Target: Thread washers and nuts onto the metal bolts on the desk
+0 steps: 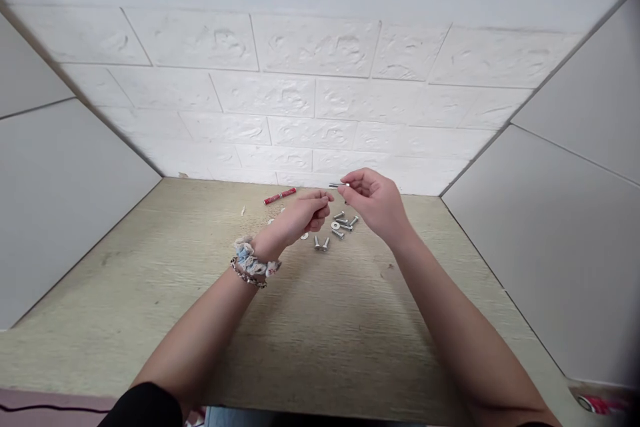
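Between the thumb and fingertips of my right hand [373,199] is a silver bolt [336,185], its shank pointing left. Just left of it, my left hand [303,217] is closed, thumb against the curled fingers; whatever it may hold is hidden or too small to name. Below and between the hands lie several loose bolts [339,234] on the wooden tabletop [320,320]. A flat washer [335,225] rests among them. Two more bolts [321,244] lie nearer to me, close together. Another washer [305,236] shows partly from under my left hand, which covers others.
A red tube-shaped object [280,196] lies near the back wall, with a small white scrap [243,211] to its left. White brick-patterned panelling [310,103] closes off the back. Pale side panels [75,193] flank the tabletop.
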Tool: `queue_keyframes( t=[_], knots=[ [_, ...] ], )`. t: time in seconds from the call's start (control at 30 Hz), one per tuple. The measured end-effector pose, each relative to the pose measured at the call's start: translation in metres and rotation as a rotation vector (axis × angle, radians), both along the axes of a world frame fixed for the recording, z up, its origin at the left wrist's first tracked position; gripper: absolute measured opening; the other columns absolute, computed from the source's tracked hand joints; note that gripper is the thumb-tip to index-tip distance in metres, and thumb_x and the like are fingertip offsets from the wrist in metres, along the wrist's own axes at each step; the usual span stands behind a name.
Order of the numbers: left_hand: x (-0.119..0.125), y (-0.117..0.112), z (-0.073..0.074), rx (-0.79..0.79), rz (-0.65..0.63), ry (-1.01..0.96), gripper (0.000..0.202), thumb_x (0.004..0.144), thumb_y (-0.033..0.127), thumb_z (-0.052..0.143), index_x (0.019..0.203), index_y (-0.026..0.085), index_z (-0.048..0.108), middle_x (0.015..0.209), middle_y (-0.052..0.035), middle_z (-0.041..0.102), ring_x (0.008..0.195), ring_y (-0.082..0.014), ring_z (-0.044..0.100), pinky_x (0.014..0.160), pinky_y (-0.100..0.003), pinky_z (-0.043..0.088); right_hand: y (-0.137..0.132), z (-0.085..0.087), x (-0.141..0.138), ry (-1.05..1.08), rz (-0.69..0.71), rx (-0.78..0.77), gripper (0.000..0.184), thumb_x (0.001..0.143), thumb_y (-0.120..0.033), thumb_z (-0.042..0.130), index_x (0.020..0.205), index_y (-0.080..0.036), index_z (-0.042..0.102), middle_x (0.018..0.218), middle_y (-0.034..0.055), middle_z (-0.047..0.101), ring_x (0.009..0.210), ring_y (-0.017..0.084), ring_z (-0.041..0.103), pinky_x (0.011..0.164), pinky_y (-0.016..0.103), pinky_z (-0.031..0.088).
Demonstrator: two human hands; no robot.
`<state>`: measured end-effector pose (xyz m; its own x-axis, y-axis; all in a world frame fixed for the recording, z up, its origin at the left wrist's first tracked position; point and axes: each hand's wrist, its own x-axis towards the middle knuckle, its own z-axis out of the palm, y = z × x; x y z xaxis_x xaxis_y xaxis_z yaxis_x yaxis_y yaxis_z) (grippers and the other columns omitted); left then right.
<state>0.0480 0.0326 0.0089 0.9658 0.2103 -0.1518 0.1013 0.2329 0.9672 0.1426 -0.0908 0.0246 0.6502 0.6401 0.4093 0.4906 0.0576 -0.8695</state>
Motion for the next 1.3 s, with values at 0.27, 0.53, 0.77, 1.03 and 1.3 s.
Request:
queue_keyframes(
  t=[0.27, 0.53, 0.77, 1.03, 1.3],
  knots=[
    [-0.001, -0.004, 0.008, -0.16, -0.01, -0.025, 0.032, 0.082, 0.006, 0.04, 0.112, 0.014, 0.049, 0.091, -0.006, 0.056, 0.078, -0.0078, 0.053, 0.076, -0.02, 0.046, -0.014, 0.003, -0.015, -0.328, -0.091, -0.093, 0.008, 0.074, -0.023, 0.057, 0.08, -0.02, 0.062, 0.069, -0.001, 0.064, 0.057, 0.01, 0.057, 0.055, 0.022, 0.047],
    [-0.003, -0.005, 0.01, -0.109, -0.122, -0.023, 0.027, 0.085, 0.008, 0.044, 0.108, 0.015, 0.055, 0.085, -0.0026, 0.059, 0.074, -0.0051, 0.056, 0.078, -0.02, 0.046, -0.012, -0.007, -0.006, -0.399, -0.056, -0.15, 0.012, 0.076, -0.023, 0.055, 0.085, -0.021, 0.064, 0.079, 0.0002, 0.067, 0.063, 0.012, 0.061, 0.06, 0.024, 0.049],
    [-0.004, -0.002, 0.015, 0.185, -0.17, -0.013, 0.026, 0.089, 0.021, 0.044, 0.114, 0.018, 0.049, 0.079, -0.0008, 0.06, 0.071, -0.0062, 0.057, 0.073, -0.022, 0.046, -0.015, -0.006, -0.005, -0.475, -0.08, -0.148, 0.009, 0.076, -0.022, 0.056, 0.082, -0.02, 0.063, 0.076, 0.0, 0.067, 0.058, 0.01, 0.058, 0.057, 0.023, 0.047],
    [-0.005, 0.002, 0.013, 0.314, -0.152, -0.07, 0.026, 0.085, 0.029, 0.051, 0.108, 0.018, 0.045, 0.093, -0.0042, 0.062, 0.087, -0.0115, 0.061, 0.073, -0.023, 0.046, -0.017, -0.004, -0.005, -0.513, -0.072, -0.12, 0.01, 0.078, -0.021, 0.053, 0.082, -0.02, 0.062, 0.073, -0.0003, 0.065, 0.061, 0.011, 0.058, 0.058, 0.022, 0.046],
    [-0.007, 0.005, 0.017, 0.435, -0.11, -0.097, 0.022, 0.079, 0.028, 0.058, 0.097, 0.016, 0.053, 0.084, -0.002, 0.066, 0.08, -0.0112, 0.061, 0.068, -0.023, 0.045, -0.021, -0.002, -0.008, -0.542, -0.036, -0.112, 0.01, 0.081, -0.023, 0.052, 0.083, -0.02, 0.062, 0.076, -0.0001, 0.066, 0.065, 0.011, 0.059, 0.061, 0.023, 0.047]
  ],
)
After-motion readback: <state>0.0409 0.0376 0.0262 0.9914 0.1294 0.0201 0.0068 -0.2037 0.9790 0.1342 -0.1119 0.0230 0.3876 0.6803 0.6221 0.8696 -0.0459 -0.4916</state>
